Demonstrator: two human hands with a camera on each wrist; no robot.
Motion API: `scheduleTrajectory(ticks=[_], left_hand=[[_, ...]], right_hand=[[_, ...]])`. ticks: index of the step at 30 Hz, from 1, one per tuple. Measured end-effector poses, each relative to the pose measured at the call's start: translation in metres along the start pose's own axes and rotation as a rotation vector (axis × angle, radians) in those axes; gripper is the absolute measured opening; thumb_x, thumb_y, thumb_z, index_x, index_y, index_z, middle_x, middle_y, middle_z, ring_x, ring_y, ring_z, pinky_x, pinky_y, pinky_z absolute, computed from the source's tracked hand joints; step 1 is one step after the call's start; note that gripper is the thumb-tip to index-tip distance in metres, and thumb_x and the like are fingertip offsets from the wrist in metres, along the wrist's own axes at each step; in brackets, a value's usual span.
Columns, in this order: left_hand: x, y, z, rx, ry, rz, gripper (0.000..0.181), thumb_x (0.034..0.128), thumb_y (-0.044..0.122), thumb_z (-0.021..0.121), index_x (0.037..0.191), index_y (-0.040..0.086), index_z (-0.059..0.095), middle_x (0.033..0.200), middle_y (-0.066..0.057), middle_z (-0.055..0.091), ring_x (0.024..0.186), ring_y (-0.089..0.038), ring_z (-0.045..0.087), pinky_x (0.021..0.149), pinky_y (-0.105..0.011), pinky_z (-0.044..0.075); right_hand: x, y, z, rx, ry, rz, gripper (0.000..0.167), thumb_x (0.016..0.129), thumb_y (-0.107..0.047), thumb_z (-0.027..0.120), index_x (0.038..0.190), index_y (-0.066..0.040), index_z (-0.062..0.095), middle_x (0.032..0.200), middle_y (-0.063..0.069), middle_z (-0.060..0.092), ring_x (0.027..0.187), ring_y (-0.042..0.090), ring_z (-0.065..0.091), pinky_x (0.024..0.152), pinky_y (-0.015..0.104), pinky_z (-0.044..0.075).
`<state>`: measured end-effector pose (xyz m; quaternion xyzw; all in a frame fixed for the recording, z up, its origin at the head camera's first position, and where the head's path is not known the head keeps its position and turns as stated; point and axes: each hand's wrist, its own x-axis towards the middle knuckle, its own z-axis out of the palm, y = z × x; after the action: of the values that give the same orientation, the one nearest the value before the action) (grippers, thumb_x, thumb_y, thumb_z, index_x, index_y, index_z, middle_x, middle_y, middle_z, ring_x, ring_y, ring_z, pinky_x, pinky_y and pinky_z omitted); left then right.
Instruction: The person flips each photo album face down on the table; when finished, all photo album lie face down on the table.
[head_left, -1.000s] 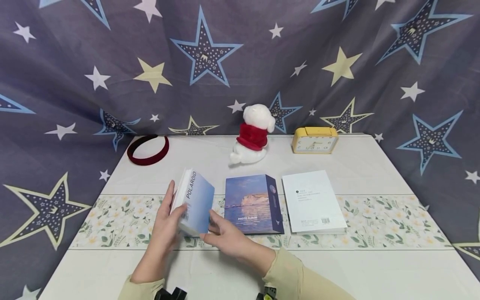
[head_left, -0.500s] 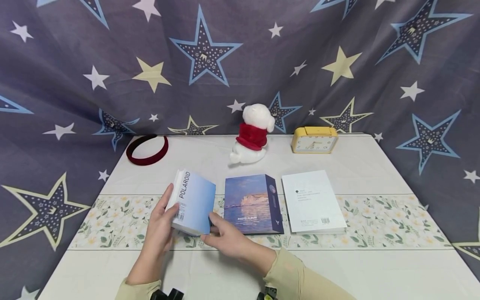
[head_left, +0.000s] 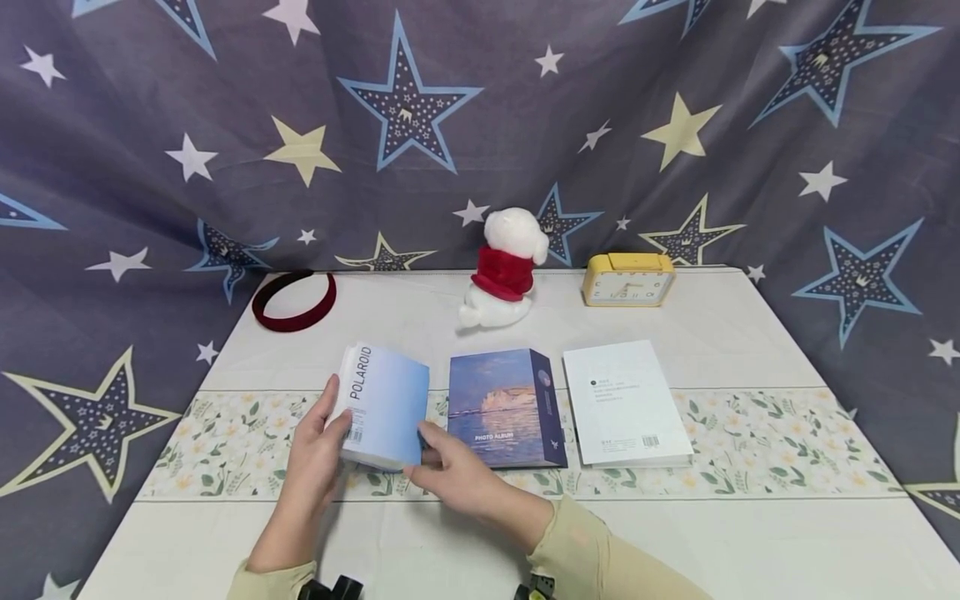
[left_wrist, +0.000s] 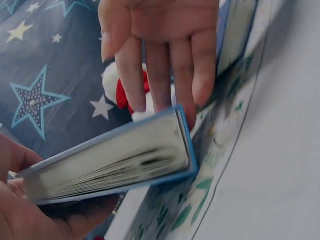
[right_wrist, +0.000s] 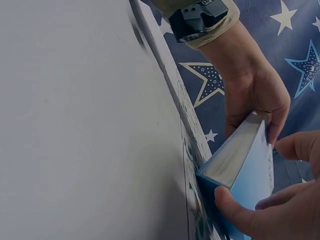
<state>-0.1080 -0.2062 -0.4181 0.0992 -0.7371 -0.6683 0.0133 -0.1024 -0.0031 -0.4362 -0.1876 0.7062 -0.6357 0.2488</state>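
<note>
My left hand (head_left: 313, 450) grips a thick blue-and-white photo album (head_left: 390, 404) marked POLAROID by its spine side, the thumb on the cover. The album is tilted, cover facing up, and its page edges show in the left wrist view. At its lower right corner is my right hand (head_left: 457, 475); its fingers are extended and fingertips touch the edge, with the thumb apart from the cover in the left wrist view. Just to the right lies a second photo album (head_left: 495, 408) with a seaside cliff picture. Beyond it is a white book (head_left: 626, 404) with small print and a barcode.
Along the back of the table stand a dark red headband (head_left: 296, 315), a white plush dog (head_left: 502, 271) in a red top, and a yellow alarm clock (head_left: 630, 282). A floral strip (head_left: 780, 442) crosses the white tablecloth. Behind hangs a star-patterned curtain (head_left: 585, 92).
The POLAROID album has turned so its cover faces up more fully, and its spine side has shifted left with my left hand. The right hand stays nearly in place.
</note>
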Motion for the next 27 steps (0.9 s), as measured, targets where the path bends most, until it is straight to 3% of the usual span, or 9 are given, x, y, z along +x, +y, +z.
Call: scheduleTrajectory(ticks=[3,11,16,21,24,27], left_hand=[[0.002,-0.002,-0.004,0.134,0.021,-0.009,0.060,0.1019,0.006,0.038,0.156,0.010,0.012,0.162,0.002,0.009,0.148,-0.011,0.004,0.118,-0.031,0.006],[0.009,-0.013,-0.005,0.520,-0.019,-0.004,0.068,0.1014,0.014,0.045,0.154,-0.002,0.005,0.160,-0.021,0.009,0.147,-0.036,0.007,0.117,-0.050,0.011],[0.010,-0.019,0.000,0.689,-0.046,0.023,0.075,0.0980,0.017,0.053,0.151,-0.010,0.008,0.155,-0.033,0.013,0.144,-0.046,0.012,0.114,-0.057,0.014],[0.009,-0.019,0.006,0.818,-0.060,0.067,0.076,0.0951,0.018,0.058,0.148,-0.016,0.015,0.151,-0.039,0.016,0.140,-0.053,0.015,0.112,-0.061,0.016],[0.010,-0.015,0.007,0.871,-0.057,0.092,0.073,0.0950,0.021,0.059,0.147,-0.015,0.022,0.151,-0.041,0.014,0.139,-0.055,0.015,0.111,-0.063,0.016],[0.013,-0.009,0.008,0.932,-0.054,0.165,0.069,0.0951,0.022,0.058,0.146,-0.015,0.028,0.150,-0.042,0.013,0.138,-0.056,0.015,0.111,-0.063,0.016]], right_hand=[[-0.001,0.000,-0.001,-0.018,0.001,-0.013,0.070,0.098,-0.011,0.057,0.152,0.007,0.016,0.159,0.021,0.016,0.126,0.030,0.051,0.095,0.029,0.049],[-0.004,0.002,-0.004,-0.135,0.038,-0.035,0.070,0.096,-0.017,0.061,0.151,0.007,0.023,0.161,0.018,0.012,0.124,0.028,0.051,0.096,0.029,0.046],[-0.003,0.005,-0.004,-0.140,0.022,-0.064,0.068,0.097,-0.016,0.059,0.151,0.006,0.024,0.159,0.018,0.020,0.130,0.032,0.047,0.096,0.024,0.046],[-0.007,0.004,-0.008,-0.194,0.017,-0.076,0.064,0.097,-0.019,0.059,0.151,0.000,0.031,0.157,0.016,0.027,0.131,0.034,0.047,0.097,0.028,0.047],[-0.013,-0.002,-0.020,-0.250,0.046,-0.079,0.059,0.096,-0.021,0.061,0.149,-0.007,0.039,0.155,0.013,0.032,0.126,0.033,0.052,0.095,0.028,0.048],[-0.019,-0.009,-0.041,-0.319,0.091,-0.136,0.052,0.096,-0.017,0.061,0.145,-0.008,0.046,0.149,0.013,0.043,0.120,0.032,0.057,0.092,0.027,0.050]])
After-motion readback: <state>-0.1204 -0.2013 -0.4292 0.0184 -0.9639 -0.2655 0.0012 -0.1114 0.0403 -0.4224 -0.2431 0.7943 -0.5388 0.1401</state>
